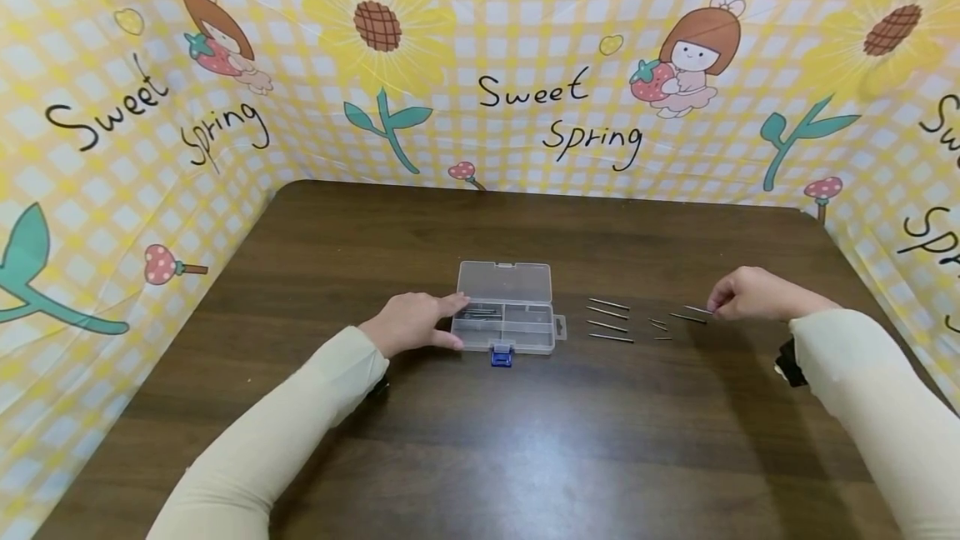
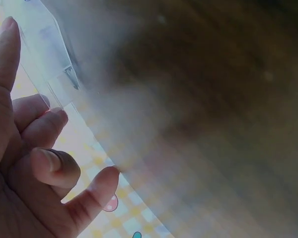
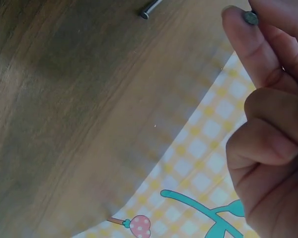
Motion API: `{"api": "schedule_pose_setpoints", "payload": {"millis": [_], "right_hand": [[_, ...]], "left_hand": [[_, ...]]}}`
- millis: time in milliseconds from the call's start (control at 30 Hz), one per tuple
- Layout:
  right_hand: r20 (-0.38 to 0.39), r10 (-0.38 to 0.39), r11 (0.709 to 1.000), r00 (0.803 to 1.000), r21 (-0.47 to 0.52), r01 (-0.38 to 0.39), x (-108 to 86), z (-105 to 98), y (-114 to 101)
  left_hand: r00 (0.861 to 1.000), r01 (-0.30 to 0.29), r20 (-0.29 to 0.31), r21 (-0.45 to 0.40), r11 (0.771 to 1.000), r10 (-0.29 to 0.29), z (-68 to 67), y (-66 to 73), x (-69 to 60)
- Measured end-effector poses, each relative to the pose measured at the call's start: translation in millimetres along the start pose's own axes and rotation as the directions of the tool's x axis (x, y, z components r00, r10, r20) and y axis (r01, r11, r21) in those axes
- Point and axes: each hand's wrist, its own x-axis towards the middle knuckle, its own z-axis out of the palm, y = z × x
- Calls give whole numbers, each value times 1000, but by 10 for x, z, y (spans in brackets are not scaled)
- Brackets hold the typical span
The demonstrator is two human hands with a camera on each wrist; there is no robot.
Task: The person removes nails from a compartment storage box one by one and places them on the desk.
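A clear plastic box [image 1: 528, 340] with its lid [image 1: 504, 282] raised lies on the table; several nails [image 1: 478, 312] lie in its back left compartment. My left hand [image 1: 411, 322] touches the box's left side with its index finger and thumb extended. Far to the right, my right hand [image 1: 753, 294] pinches a nail [image 3: 250, 18] between thumb and finger, its flat head showing in the right wrist view. In the head view, another nail [image 1: 688, 318] lies just left of that hand.
Several long nails [image 1: 607, 315] lie in a spaced column right of the box. Three smaller nails [image 1: 658, 324] are beyond them. A blue latch [image 1: 502, 357] sticks out from the box's front, a hanging tab [image 1: 561, 327] from its right. Patterned cloth [image 1: 525, 40] surrounds the table.
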Motion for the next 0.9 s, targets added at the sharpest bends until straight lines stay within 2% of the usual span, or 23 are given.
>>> {"api": "schedule_pose_setpoints", "payload": {"millis": [433, 700, 900], "right_hand": [[-11, -18, 1000, 1000, -2, 18, 70, 80, 16], [-9, -12, 1000, 1000, 5, 12, 89, 158, 54], [-7, -24, 1000, 1000, -3, 24, 73, 238, 93]], "left_hand": [[999, -23, -27, 11, 1000, 23, 10, -24, -12], [1000, -2, -4, -13, 1000, 2, 2, -28, -13], [1000, -13, -14, 1, 1000, 13, 8, -10, -1]]}}
